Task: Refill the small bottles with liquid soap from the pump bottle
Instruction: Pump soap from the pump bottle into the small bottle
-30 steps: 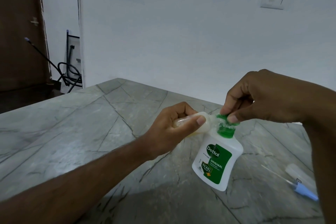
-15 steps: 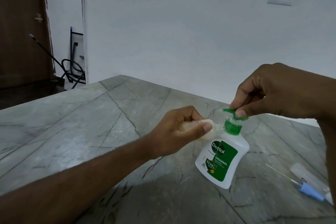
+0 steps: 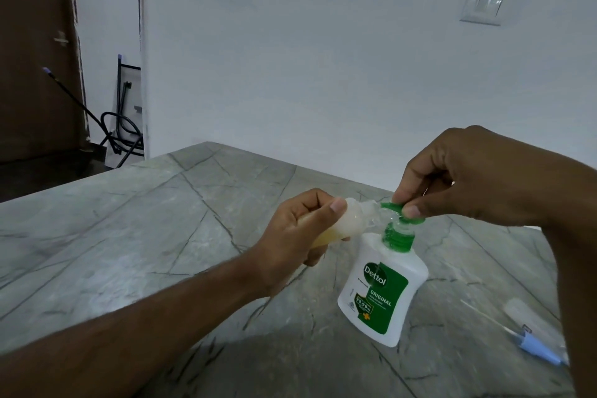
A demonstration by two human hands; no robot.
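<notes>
Standing at the marble table (image 3: pixel 135 236), a person has the left hand (image 3: pixel 300 236) wrapped around a small bottle (image 3: pixel 126 224), tipped on its side so the open neck meets the spout of the pump bottle (image 3: pixel 384 287), which stands on the table leaning slightly. The right hand (image 3: pixel 478 174) pinches the green pump head (image 3: pixel 400 215) between thumb and fingertips. Yellowish soap already sits low in the small bottle. To do this well, I'd say press slowly and fully, keeping the mouth tight under the spout so nothing dribbles. A blue-capped item (image 3: pixel 536 350) lies nearby; I cannot tell what it is.
</notes>
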